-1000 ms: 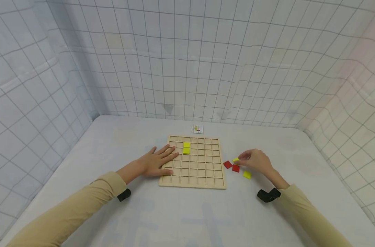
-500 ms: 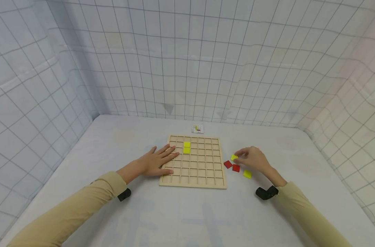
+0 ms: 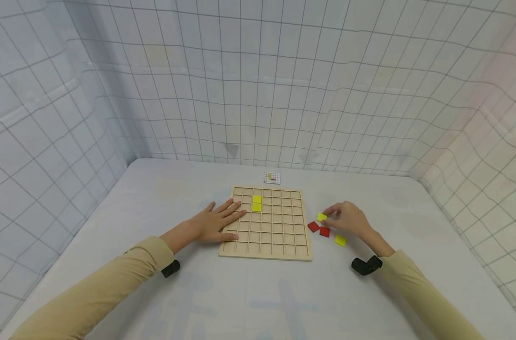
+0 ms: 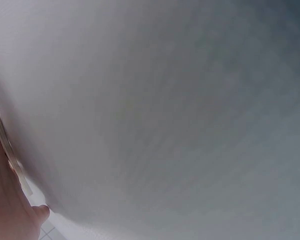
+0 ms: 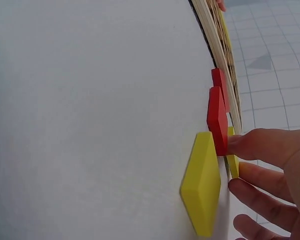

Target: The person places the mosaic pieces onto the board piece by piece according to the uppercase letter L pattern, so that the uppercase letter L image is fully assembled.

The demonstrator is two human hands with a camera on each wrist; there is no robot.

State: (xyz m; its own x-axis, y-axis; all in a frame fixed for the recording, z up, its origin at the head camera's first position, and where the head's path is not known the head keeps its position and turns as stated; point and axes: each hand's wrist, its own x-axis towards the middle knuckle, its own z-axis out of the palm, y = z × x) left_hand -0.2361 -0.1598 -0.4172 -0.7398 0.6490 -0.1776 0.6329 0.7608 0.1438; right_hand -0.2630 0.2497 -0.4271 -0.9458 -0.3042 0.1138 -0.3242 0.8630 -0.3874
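My left hand (image 3: 213,223) lies spread over the left side of a wooden grid board (image 3: 278,236), its fingers straight across the cells. Two yellow square tiles (image 3: 256,203) sit one below the other in the board's upper cells. Just right of the board, my right hand (image 3: 349,221) pinches another yellow tile (image 3: 321,216) between thumb and fingers; the wrist view shows this yellow tile (image 5: 233,162) partly hidden behind a red tile. Two red tiles (image 3: 324,232) and a further yellow tile (image 5: 202,185) lie on the table close by.
A small printed card (image 3: 272,177) with a coloured grid pattern lies behind the board. White cloth walls (image 3: 258,94) with dark grid lines enclose the table (image 3: 224,293) at the back and both sides. Black wrist devices (image 3: 366,266) sit at both cuffs.
My right hand and the yellow tile at its fingertips shifted slightly left and away from me, then stayed nearly still. The left hand has not moved.
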